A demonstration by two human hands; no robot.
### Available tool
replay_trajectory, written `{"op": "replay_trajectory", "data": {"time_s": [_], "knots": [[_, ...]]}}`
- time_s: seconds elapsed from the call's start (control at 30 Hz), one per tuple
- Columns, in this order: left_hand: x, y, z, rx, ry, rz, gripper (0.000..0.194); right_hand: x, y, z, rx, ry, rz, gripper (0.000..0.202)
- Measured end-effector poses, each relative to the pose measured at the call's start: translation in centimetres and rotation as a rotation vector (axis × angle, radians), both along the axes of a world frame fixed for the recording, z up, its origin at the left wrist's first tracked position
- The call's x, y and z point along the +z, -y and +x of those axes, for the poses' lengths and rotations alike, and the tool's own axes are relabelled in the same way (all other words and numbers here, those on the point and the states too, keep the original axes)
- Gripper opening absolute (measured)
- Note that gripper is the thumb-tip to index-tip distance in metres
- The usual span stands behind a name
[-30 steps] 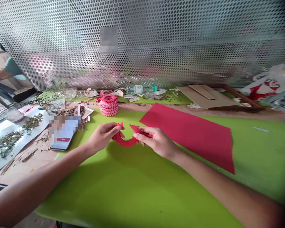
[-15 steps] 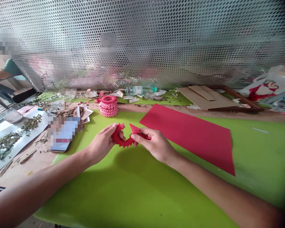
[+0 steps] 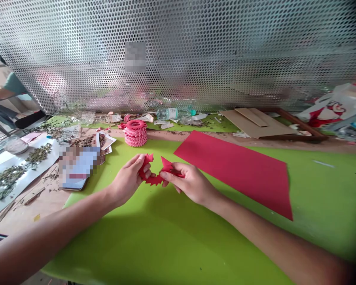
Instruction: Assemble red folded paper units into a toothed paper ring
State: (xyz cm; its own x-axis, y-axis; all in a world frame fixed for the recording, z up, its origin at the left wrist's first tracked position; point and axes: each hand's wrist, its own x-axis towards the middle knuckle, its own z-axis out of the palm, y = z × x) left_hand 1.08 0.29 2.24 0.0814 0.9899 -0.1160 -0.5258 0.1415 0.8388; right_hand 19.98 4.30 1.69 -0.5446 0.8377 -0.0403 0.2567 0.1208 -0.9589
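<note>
Between my hands, above the green table surface [image 3: 172,229], is a curved strip of red folded paper [image 3: 154,180] with a jagged outer edge, bent into an incomplete ring. My left hand [image 3: 127,176] pinches its left end between thumb and fingers. On the other end, my right hand [image 3: 185,178] is closed, with red paper points sticking out around its thumb. Behind my left hand stands a stack of pink and red folded paper rings [image 3: 135,133]. A large red paper sheet [image 3: 237,172] lies flat to the right of my right hand.
A phone [image 3: 78,166], partly blurred out, lies at left beside dried plant sprigs [image 3: 12,178]. A plastic bottle [image 3: 175,113], scraps and cardboard [image 3: 256,122] line the back, before a perforated metal panel [image 3: 180,51]. A person's sleeve [image 3: 14,84] shows far left.
Both hands have shifted slightly left with the red paper. The fingers of my left hand now curl further inside the ring's curve. The stack and the sheet stay where they were.
</note>
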Motion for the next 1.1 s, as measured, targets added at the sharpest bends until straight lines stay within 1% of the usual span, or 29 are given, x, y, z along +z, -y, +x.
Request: {"op": "replay_trajectory", "data": {"time_s": [0.1, 0.17, 0.23, 0.37, 0.43, 0.6, 0.77, 0.87, 0.93, 1.0, 1.1], "knots": [[0.1, -0.1, -0.1, 0.006, -0.046, 0.007, 0.027, 0.3, -0.4, 0.6, 0.013, 0.039, 0.046, 0.039], [0.1, -0.3, -0.3, 0.017, -0.062, 0.005, 0.027, 0.4, -0.9, 1.1, -0.012, 0.048, 0.061, 0.038], [0.0, -0.5, -0.5, 0.021, -0.057, -0.012, 0.026, 0.5, -1.5, 1.5, -0.058, 0.022, -0.017, 0.035], [-0.4, -0.7, -0.8, 0.019, -0.045, -0.083, 0.023, 0.6, -2.6, 2.0, -0.148, -0.06, -0.263, 0.028], [-0.6, -0.6, -0.8, 0.007, -0.054, -0.108, 0.023, 0.6, -2.8, 2.1, -0.16, -0.067, -0.3, 0.025], [-0.7, -0.5, -0.6, -0.048, -0.088, -0.112, 0.023, 0.4, -2.9, 2.4, -0.086, -0.034, -0.256, 0.019], [-0.5, -0.6, -0.5, -0.018, -0.071, -0.15, 0.022, -0.3, -3.3, 2.8, -0.049, 0.073, -0.16, 0.034], [-0.5, -0.6, -0.6, -0.019, -0.07, -0.176, 0.021, -0.6, -3.6, 2.8, 0.012, 0.091, -0.133, 0.04], [-0.7, -0.6, -0.7, -0.023, -0.065, -0.178, 0.02, -0.8, -3.7, 2.7, -0.001, 0.073, -0.137, 0.035], [-0.9, -0.6, -0.7, -0.034, -0.057, -0.167, 0.02, -0.8, -3.7, 2.6, -0.046, 0.069, -0.156, 0.027], [-1.0, -0.7, -0.7, -0.051, -0.054, -0.155, 0.02, -0.6, -3.7, 2.5, -0.081, 0.056, -0.174, 0.022]]}}
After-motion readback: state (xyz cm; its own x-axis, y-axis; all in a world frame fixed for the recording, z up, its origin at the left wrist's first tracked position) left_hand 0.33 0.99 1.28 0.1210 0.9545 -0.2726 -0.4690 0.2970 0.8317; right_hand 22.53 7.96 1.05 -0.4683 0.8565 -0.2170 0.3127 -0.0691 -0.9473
